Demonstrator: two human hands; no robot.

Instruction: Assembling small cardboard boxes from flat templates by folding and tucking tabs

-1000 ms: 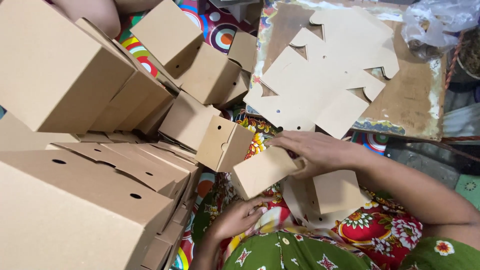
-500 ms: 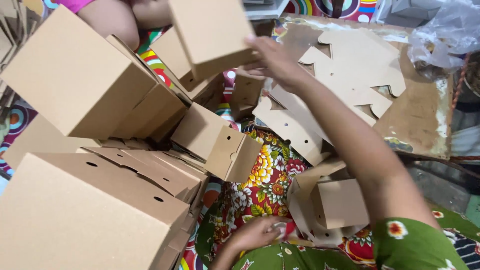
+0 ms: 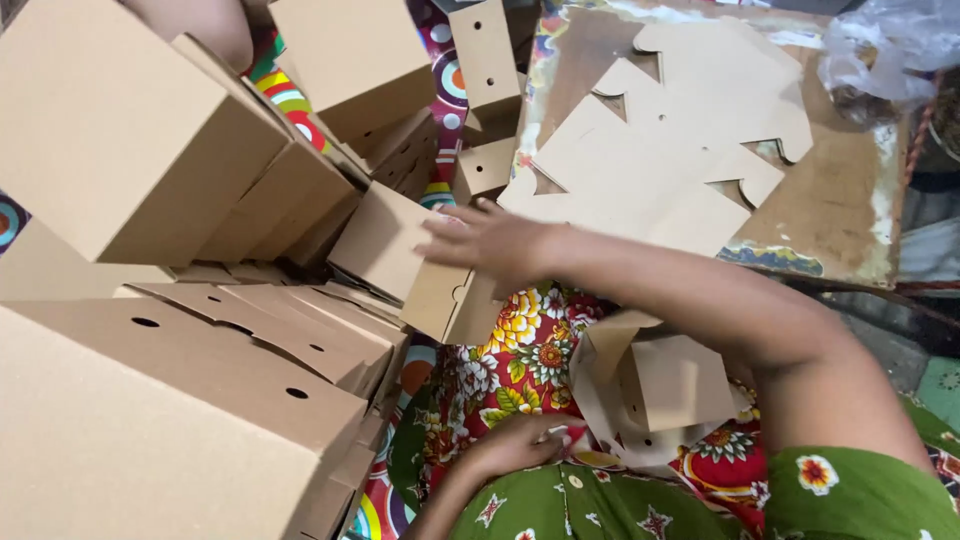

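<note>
My right hand (image 3: 490, 245) reaches left with fingers spread and holds nothing. Its fingertips lie on a small folded brown cardboard box (image 3: 400, 255) that leans against the pile of boxes. My left hand (image 3: 520, 445) rests low on my floral lap, fingers curled, beside the lower edge of a part-folded cardboard box (image 3: 670, 385). Whether that hand grips anything is not clear. A narrow folded box (image 3: 485, 55) stands at the top of the pile.
Large closed cardboard boxes (image 3: 110, 130) and flatter ones with punched holes (image 3: 200, 350) fill the left side. Flat die-cut cardboard blanks (image 3: 680, 170) lie stacked on a worn wooden board (image 3: 850, 210). A clear plastic bag (image 3: 890, 50) sits top right. Another person's limb (image 3: 200, 25) shows top left.
My right hand carried a folded box from my lap up to the pile, let it go, and has come back down to the small box. My left hand curled in on my lap.
</note>
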